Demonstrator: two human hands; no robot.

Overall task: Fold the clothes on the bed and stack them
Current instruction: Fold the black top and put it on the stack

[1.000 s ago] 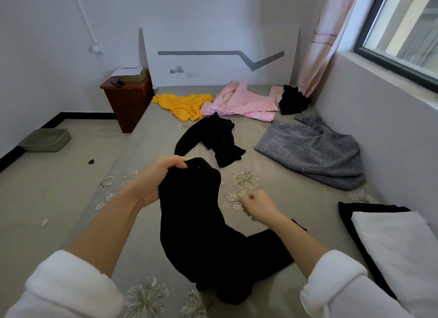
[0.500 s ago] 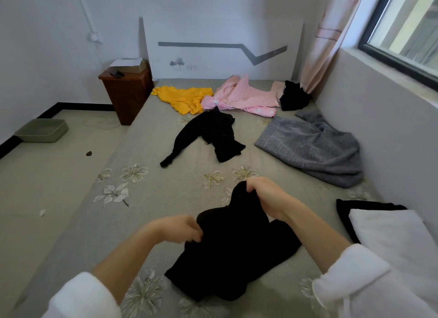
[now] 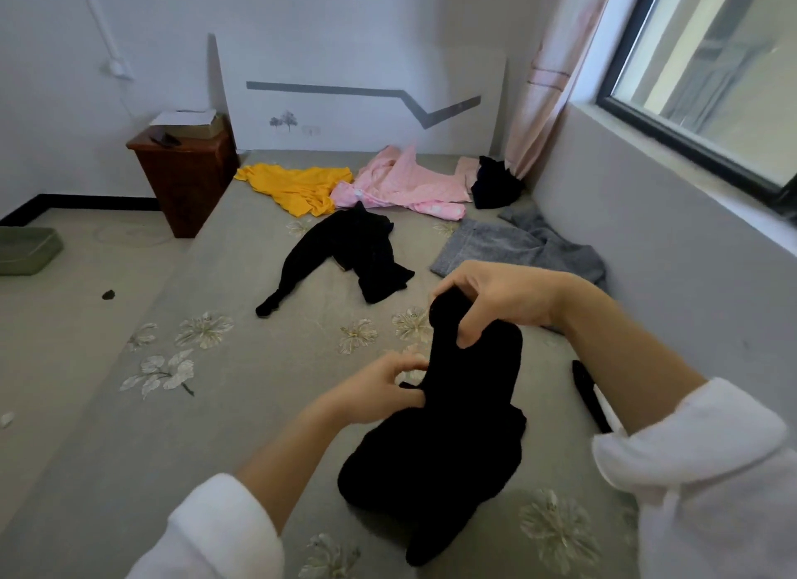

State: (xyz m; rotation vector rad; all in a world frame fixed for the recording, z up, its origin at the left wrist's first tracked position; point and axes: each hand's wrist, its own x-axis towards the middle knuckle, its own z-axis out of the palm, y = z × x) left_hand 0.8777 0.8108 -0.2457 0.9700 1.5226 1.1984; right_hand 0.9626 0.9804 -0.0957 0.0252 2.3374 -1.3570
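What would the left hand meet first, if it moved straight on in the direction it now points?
Almost at once the black garment: the left hand points right and a little away, its fingertips already at the cloth's edge, while the right hand pinches the top.

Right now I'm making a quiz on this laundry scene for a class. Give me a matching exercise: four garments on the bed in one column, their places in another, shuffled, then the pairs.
Things:
1. yellow garment
2. pink garment
3. grey garment
4. held black garment

Places:
A. nearest the camera, gripped by the left hand and the right hand
B. far end of the bed, closest to the wooden nightstand
C. along the wall under the window
D. far end, below the headboard, near the curtain

Pairs: 1-B, 2-D, 3-C, 4-A
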